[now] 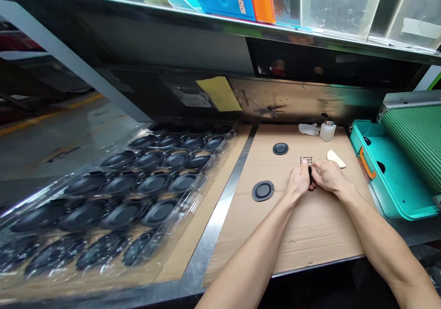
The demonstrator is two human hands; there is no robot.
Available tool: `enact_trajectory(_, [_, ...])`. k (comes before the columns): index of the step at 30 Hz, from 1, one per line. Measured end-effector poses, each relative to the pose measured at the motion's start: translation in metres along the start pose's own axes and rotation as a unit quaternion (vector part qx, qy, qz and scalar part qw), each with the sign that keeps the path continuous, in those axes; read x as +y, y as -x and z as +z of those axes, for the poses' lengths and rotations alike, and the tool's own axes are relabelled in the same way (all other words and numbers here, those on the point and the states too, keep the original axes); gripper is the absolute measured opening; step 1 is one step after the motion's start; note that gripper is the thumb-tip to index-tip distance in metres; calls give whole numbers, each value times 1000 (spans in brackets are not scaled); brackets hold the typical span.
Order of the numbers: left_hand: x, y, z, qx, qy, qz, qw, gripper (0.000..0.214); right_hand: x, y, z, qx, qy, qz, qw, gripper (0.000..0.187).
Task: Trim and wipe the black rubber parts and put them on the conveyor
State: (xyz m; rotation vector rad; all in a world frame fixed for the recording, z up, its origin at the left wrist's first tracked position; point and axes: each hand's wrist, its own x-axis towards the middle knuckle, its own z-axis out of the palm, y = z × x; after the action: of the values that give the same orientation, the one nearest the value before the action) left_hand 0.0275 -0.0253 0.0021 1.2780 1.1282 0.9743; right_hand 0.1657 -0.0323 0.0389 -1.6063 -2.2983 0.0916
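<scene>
My left hand (pixel 299 178) and my right hand (pixel 329 175) come together over the cardboard (pixel 310 226), both closed around a small black part (pixel 310 175). Most of that part is hidden by my fingers, so its shape does not show. To the left of my hands lies a dark oval disc (pixel 262 191), flat on the cardboard. A second dark oval disc (pixel 280 148) rests farther back. Just beyond my right hand is a cream-coloured, half-round pad (pixel 336 158).
On the left, a clear plastic tray (pixel 193 203) holds rows of black discs. At the back stand a white pump bottle (pixel 327 130) and a crumpled white wipe (pixel 308 129). A teal bin (pixel 396 199) with a few black pieces sits right, beside a green conveyor belt (pixel 416 134). A shelf (pixel 220 19) overhangs.
</scene>
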Motion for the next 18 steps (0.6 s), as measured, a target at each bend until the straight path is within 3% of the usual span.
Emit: enact_trajectory(18, [3,1,1,6,12,-14,1000,73,-2,-2,-1,4,-12,14,1000,18])
